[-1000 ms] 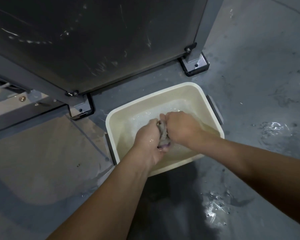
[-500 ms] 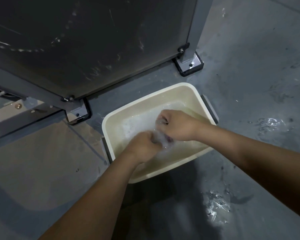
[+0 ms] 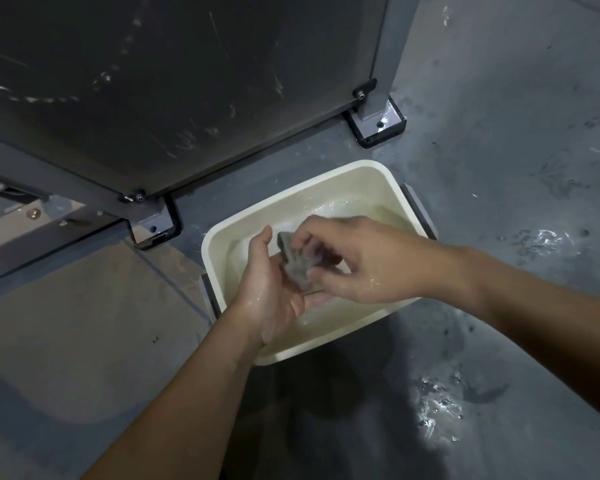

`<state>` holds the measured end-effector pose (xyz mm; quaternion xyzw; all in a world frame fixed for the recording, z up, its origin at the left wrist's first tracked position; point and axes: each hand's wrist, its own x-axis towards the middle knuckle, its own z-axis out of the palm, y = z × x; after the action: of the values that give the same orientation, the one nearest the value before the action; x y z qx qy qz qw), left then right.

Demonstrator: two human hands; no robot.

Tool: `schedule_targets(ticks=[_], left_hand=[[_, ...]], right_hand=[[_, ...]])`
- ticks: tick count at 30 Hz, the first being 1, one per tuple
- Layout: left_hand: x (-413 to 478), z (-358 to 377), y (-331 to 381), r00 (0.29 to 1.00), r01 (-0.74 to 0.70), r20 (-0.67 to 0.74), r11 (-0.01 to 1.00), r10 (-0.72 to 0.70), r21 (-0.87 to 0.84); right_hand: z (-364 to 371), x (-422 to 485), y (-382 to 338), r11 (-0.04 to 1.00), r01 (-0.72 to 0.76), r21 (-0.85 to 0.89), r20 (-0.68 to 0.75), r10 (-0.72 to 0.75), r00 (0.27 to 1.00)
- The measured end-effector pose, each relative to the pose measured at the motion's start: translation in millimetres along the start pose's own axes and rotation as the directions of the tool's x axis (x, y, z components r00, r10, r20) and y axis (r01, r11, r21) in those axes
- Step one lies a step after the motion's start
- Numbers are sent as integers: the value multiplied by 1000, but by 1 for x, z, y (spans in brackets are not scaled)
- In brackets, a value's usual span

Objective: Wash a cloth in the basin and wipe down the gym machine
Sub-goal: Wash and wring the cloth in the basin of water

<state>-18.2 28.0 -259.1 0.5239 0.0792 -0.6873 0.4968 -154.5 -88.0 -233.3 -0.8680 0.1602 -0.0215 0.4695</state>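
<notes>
While two hands meet over one basin [image 3: 368, 168], left hand [image 3: 274, 292] cradling, right hand [image 3: 357, 265] pinching one cloth [image 3: 293, 263]

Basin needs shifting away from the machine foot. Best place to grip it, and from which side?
Take the basin by its two dark side handles, the right one and the left one, one hand from each side. They stick out past the rim on opposite short sides. There is water inside, so lift level. Both hands are busy with the cloth now.
</notes>
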Motion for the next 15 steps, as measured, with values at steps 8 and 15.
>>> schedule_targets(ticks=[8, 15], left_hand=[[-11, -5, 16, 985, -25, 169, 928, -41, 372], [-15, -3, 32, 992, 40, 46, 624, -120, 781]], right_hand=[[-16, 2, 17, 965, 41, -260, 141, -4, 990], [-8, 2, 28, 756, 257, -602, 135, -221, 966]])
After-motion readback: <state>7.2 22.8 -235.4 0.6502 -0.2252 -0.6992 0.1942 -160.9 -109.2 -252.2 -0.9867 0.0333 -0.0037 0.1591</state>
